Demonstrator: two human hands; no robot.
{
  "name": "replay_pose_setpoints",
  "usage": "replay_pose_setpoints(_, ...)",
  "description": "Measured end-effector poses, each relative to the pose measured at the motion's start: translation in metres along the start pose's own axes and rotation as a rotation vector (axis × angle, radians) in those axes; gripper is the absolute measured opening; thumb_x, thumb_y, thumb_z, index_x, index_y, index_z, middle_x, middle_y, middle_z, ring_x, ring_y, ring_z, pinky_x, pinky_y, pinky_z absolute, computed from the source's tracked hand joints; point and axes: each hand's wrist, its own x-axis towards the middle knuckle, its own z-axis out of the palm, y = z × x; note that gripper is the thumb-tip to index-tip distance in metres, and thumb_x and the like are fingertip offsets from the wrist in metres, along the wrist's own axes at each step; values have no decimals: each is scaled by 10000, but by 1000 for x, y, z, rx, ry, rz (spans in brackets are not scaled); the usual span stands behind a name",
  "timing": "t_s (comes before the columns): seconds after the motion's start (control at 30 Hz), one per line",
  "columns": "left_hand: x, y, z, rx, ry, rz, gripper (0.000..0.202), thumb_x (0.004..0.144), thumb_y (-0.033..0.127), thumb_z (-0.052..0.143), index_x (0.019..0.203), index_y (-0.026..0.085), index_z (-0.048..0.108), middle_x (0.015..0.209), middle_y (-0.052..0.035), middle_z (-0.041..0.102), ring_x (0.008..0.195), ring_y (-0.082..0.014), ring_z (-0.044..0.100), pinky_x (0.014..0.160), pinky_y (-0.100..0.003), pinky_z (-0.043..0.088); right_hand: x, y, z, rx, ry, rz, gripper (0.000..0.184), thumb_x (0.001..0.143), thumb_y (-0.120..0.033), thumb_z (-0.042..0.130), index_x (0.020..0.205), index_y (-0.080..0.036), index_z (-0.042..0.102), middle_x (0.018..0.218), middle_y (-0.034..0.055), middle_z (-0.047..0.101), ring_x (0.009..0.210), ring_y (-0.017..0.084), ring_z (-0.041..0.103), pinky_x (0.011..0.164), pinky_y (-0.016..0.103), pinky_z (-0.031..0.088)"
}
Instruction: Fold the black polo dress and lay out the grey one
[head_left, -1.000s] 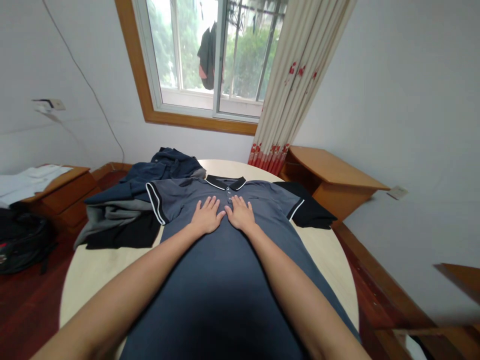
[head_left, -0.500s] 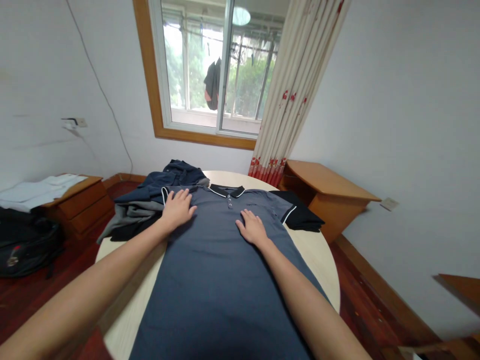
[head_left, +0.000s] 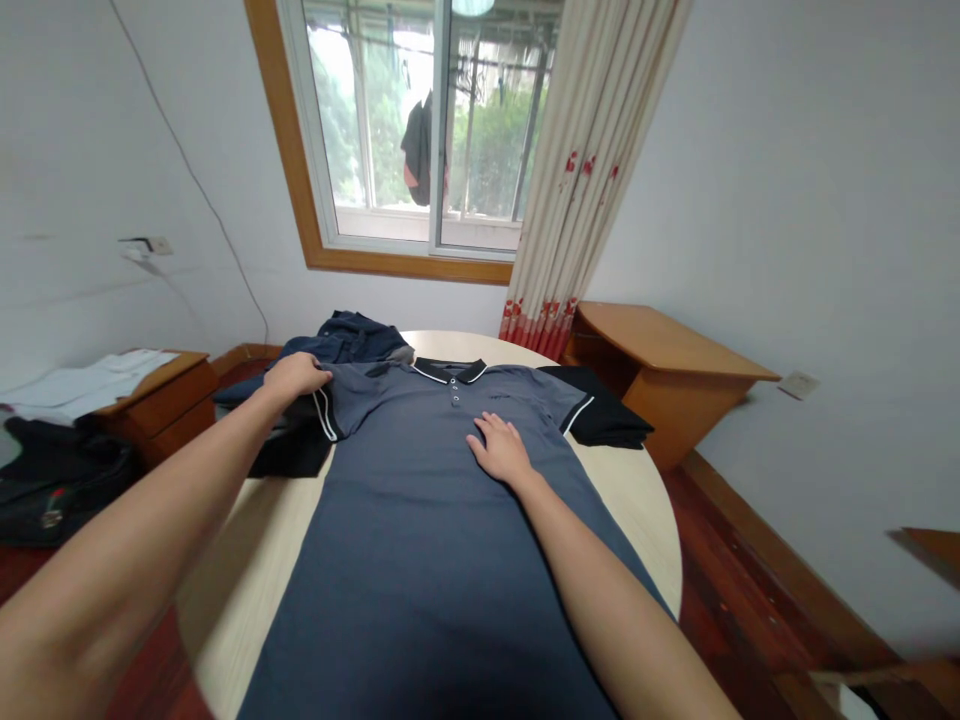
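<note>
A dark grey polo shirt (head_left: 442, 520) lies spread front up, its black collar with white edging toward the window. At the top of the left sleeve, my left hand (head_left: 298, 376) is closed on the sleeve's fabric, and that white-trimmed cuff hangs open below it. My right hand (head_left: 501, 449) rests flat on the chest under the button placket, fingers a little apart. The shirt's lower end runs out of view at the bottom.
A pale round table (head_left: 637, 510) carries the shirt. Dark folded clothes (head_left: 356, 338) are piled at its back left, and a black folded garment (head_left: 604, 415) lies by the right sleeve. A wooden desk (head_left: 667, 345) stands behind right, a drawer cabinet (head_left: 169, 400) at left.
My left hand has moved left from the shirt's shoulder to the sleeve and closed on it, drawing the sleeve out over the pile. The right hand stays on the chest.
</note>
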Motion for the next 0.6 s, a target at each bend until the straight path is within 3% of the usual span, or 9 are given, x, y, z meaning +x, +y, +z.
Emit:
replay_pose_setpoints(0.2,-4,18,-22,-10,52,0,340,858,391,639,1011,95,705,1180,-186,685,1127,-363,619,914,-451,518,-2,2,-2,30,-13,-11,528,990,-417,435,1444,-155,496,1570,119,385,1472,254,308,1208,458,197)
replay_pose_setpoints(0.33,3,40,-30,-70,54,25,295,882,344,620,943,66,698,1023,-161,717,990,-312,677,851,-388,553,-3,1,-4,34,-20,-12,532,991,-415,435,1446,-146,494,1571,126,383,1474,257,306,1209,460,196)
replay_pose_setpoints(0.47,4,72,-20,-383,-96,-4,261,907,348,630,956,97,686,798,-95,706,701,-223,714,647,-290,584,-4,2,-4,40,-16,-22,533,990,-418,437,1440,-139,500,1566,128,391,1473,257,307,1209,457,196)
replay_pose_setpoints(0.6,4,92,7,-593,-268,31,350,924,465,613,1004,129,671,778,-79,720,599,-183,700,576,-264,575,-4,2,-4,47,-18,-22,531,990,-423,441,1443,-154,499,1569,127,386,1473,251,308,1209,454,192)
